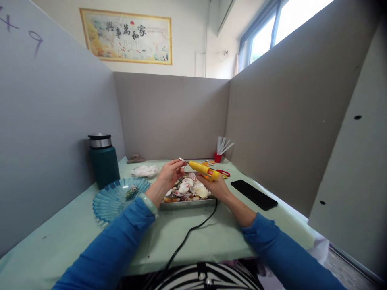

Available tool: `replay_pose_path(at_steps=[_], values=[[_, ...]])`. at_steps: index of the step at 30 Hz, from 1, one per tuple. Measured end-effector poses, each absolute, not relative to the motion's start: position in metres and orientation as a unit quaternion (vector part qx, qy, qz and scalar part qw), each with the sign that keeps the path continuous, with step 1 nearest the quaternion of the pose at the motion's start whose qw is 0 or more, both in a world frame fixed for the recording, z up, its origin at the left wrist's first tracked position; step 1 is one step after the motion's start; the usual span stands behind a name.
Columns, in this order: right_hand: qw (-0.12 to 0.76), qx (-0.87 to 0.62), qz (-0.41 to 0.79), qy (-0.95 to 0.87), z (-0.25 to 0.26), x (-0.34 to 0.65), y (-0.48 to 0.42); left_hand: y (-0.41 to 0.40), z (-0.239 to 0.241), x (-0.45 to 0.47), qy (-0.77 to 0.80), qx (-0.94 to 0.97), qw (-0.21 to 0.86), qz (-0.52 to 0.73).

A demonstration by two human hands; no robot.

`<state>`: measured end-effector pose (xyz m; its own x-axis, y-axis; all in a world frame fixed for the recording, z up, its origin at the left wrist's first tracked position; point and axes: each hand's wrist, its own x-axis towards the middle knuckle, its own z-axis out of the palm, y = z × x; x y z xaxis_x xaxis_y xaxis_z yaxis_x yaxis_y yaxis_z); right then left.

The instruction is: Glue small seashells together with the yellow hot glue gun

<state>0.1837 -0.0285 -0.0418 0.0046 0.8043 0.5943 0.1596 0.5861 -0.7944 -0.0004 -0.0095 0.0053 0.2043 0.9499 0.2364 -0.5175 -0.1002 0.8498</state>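
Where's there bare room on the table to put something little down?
There's a bare patch of green cloth in front of the blue dish, left of the left sleeve. Another lies in front of the shell tray, between the black cord and the right sleeve. It's crowded at the tray: the left hand, right hand and yellow glue gun are there.

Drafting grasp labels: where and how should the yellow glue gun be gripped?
Grip the yellow glue gun by its handle, coming from the near right, where the right hand wraps it. It points left with its tip near the left hand, so this rear hold likely keeps clear of the tip. Leave the black cord below free.
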Motion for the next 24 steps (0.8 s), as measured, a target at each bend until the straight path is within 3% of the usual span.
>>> replay_pose_path(at_steps=[24], values=[[0.581,-0.387,0.222,-0.681,-0.046,0.1847,-0.0244,-0.0097,0.0076,0.0001,0.243,0.436,0.625,0.6]])
